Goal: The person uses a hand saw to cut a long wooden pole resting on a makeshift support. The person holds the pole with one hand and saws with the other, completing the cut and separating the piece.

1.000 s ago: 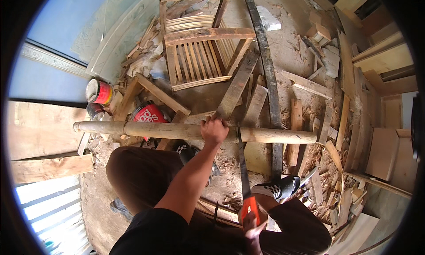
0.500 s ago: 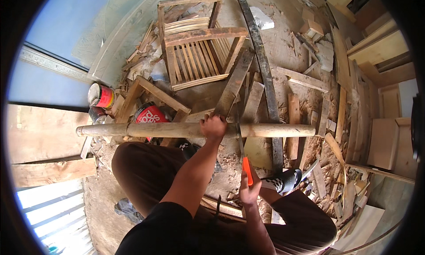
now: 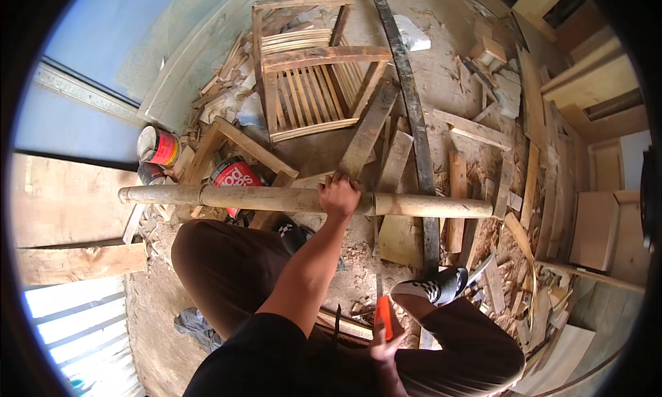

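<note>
A long bamboo pole (image 3: pixel 269 199) lies crosswise in front of me, over wooden pieces. My left hand (image 3: pixel 338 195) is closed around it a little right of its middle. Low in the picture, my right hand (image 3: pixel 386 347) grips the orange handle of a hand saw (image 3: pixel 384 318). Its thin blade points away from me toward the pole, just right of my left hand. How far the blade tip reaches at the pole is hard to make out.
A slatted wooden chair (image 3: pixel 310 94) lies beyond the pole. A dark wooden beam (image 3: pixel 408 87) runs past it on the right. Red paint cans (image 3: pixel 236 174) stand at left among wood scraps. Offcuts (image 3: pixel 476 128) litter the right side. My shod foot (image 3: pixel 441 287) rests near the beam.
My right hand has drawn the saw back toward me, down the picture. My left hand stays on the pole, which looks nearly unmoved.
</note>
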`<control>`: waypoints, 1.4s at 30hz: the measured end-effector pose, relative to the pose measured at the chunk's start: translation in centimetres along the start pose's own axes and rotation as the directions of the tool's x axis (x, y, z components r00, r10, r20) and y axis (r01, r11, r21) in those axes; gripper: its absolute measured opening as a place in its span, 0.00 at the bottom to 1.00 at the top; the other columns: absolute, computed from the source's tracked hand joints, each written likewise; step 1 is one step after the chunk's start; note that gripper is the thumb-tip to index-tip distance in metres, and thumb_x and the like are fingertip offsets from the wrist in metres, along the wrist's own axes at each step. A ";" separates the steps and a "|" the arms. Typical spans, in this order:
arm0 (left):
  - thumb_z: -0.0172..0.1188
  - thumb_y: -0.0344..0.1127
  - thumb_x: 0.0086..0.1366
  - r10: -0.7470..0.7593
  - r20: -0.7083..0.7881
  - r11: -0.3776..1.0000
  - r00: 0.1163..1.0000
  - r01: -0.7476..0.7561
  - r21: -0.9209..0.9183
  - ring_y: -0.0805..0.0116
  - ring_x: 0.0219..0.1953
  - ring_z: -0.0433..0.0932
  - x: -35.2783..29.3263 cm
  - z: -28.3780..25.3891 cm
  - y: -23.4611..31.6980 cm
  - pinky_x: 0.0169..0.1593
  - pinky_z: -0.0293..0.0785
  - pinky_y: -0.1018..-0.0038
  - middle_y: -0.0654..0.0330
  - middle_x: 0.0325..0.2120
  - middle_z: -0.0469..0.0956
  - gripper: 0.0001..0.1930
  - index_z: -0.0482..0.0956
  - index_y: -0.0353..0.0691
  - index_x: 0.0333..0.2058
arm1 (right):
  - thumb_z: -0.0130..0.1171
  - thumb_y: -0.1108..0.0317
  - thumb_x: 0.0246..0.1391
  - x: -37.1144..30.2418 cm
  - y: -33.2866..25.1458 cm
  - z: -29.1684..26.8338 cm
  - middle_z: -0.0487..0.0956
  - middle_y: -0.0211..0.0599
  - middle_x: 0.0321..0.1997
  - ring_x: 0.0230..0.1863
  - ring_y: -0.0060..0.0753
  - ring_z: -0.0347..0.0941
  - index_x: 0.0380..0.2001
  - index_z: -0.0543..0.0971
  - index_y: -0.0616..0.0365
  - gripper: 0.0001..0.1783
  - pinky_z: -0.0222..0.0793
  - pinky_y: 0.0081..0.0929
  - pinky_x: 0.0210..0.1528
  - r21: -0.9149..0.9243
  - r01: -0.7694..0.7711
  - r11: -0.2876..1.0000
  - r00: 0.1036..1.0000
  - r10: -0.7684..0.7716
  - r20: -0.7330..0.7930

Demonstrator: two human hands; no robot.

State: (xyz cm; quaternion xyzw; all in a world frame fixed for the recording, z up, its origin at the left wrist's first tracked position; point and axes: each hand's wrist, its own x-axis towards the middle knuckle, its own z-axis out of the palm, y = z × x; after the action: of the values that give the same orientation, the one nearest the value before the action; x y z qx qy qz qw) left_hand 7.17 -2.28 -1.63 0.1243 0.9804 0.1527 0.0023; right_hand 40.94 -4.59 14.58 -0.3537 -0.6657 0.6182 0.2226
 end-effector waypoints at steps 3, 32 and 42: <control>0.62 0.43 0.63 -0.012 -0.016 1.000 1.000 0.012 0.003 0.56 0.47 0.82 0.2 0.1 0.0 0.54 0.73 0.52 0.57 0.38 0.85 0.12 0.88 0.42 0.34 | 0.56 0.55 0.73 0.8 -0.6 -1.5 0.82 0.50 0.54 0.54 0.34 0.78 0.62 0.72 0.81 0.33 0.73 0.30 0.58 0.174 -0.299 0.938 0.954 0.287 0.092; 0.60 0.39 0.62 0.045 -0.044 0.999 0.998 -0.046 -0.019 0.53 0.41 0.83 -0.8 -0.9 -1.7 0.51 0.74 0.51 0.56 0.37 0.85 0.11 0.87 0.40 0.31 | 0.57 0.50 0.70 3.0 -1.4 -2.2 0.83 0.51 0.51 0.51 0.39 0.80 0.60 0.76 0.75 0.33 0.76 0.34 0.55 -0.213 -0.376 0.902 0.926 0.371 -0.068; 0.58 0.41 0.62 -0.010 -0.031 0.999 0.999 0.012 0.045 0.53 0.46 0.84 -0.2 -0.8 -1.0 0.56 0.73 0.50 0.55 0.36 0.87 0.12 0.88 0.42 0.33 | 0.56 0.61 0.72 9.3 1.2 2.0 0.83 0.39 0.43 0.43 0.26 0.77 0.65 0.75 0.71 0.27 0.76 0.29 0.49 0.044 -0.123 0.991 0.988 0.119 0.094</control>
State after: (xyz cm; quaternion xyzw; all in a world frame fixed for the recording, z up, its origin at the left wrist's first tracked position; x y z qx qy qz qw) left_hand 7.09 -3.45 -1.13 0.1166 0.9842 0.1325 -0.0146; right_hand 33.71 1.01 11.80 -0.3594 -0.6369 0.6623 0.1628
